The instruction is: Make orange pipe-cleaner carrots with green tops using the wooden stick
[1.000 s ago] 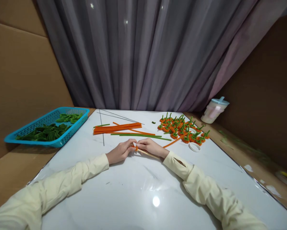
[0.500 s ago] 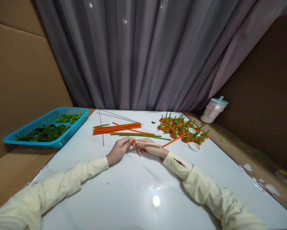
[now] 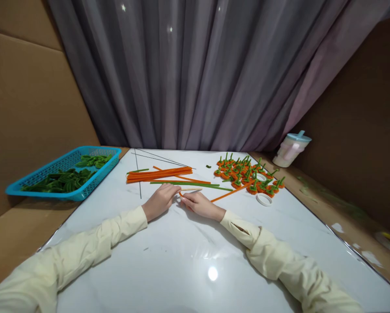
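Note:
My left hand (image 3: pixel 160 203) is closed around one end of a thin pale wooden stick (image 3: pixel 191 189), which points right above the other hand. An orange pipe cleaner (image 3: pixel 232 192) bends around the stick beside my left fingertips. My right hand (image 3: pixel 203 205) pinches it between thumb and fingers, and its long tail runs out behind this hand toward the right. Just beyond the hands lie green pipe cleaners (image 3: pixel 191 184) and a bundle of orange pipe cleaners (image 3: pixel 159 174). Small orange pumpkin shapes with green stems (image 3: pixel 236 184) stand grouped at the right.
A blue plastic basket (image 3: pixel 80 193) with green curled pieces sits at the left edge. White rings (image 3: pixel 264 200) lie by the pumpkins. Thin dark wires (image 3: pixel 162 158) lie at the back. A lidded cup (image 3: pixel 289 150) stands at the back right, before a grey curtain (image 3: pixel 182 87).
My right hand has turned and no longer has the wooden stick across it; it now pinches the orange pipe cleaner. The stick extends from my left hand.

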`<action>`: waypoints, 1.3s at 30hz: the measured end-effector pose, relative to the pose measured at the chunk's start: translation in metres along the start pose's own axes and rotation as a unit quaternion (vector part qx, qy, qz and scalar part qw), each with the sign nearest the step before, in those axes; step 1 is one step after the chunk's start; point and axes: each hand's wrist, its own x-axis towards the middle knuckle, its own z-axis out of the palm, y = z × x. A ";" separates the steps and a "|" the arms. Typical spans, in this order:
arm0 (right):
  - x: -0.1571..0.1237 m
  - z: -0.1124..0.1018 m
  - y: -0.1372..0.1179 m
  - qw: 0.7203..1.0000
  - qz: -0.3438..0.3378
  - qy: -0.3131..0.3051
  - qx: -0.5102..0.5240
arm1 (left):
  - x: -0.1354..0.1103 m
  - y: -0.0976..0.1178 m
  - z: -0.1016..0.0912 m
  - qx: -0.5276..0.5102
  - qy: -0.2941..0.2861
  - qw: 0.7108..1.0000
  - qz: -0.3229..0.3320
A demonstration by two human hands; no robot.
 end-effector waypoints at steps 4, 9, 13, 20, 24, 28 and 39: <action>-0.002 0.004 0.001 0.996 -0.024 0.032 -0.083 | 0.004 -0.001 -0.010 0.124 -0.073 0.987 0.068; -0.010 0.010 0.008 0.951 -0.097 0.085 -0.281 | 0.016 0.008 -0.032 0.197 -0.120 0.962 0.144; -0.012 0.008 0.008 0.917 -0.159 0.139 -0.340 | 0.024 0.017 -0.052 0.179 -0.152 0.959 0.161; -0.014 0.006 -0.003 0.900 -0.196 0.176 -0.347 | 0.033 0.013 -0.067 -0.039 -0.200 0.978 0.041; -0.014 0.008 -0.002 0.917 -0.193 0.167 -0.306 | 0.035 0.007 -0.066 -0.106 -0.216 0.970 -0.011; -0.014 0.010 -0.001 0.935 -0.171 0.161 -0.266 | 0.036 0.007 -0.066 -0.108 -0.228 0.967 -0.015; -0.016 0.013 -0.010 0.959 -0.152 0.168 -0.169 | 0.040 0.017 -0.072 -0.189 -0.306 0.932 -0.052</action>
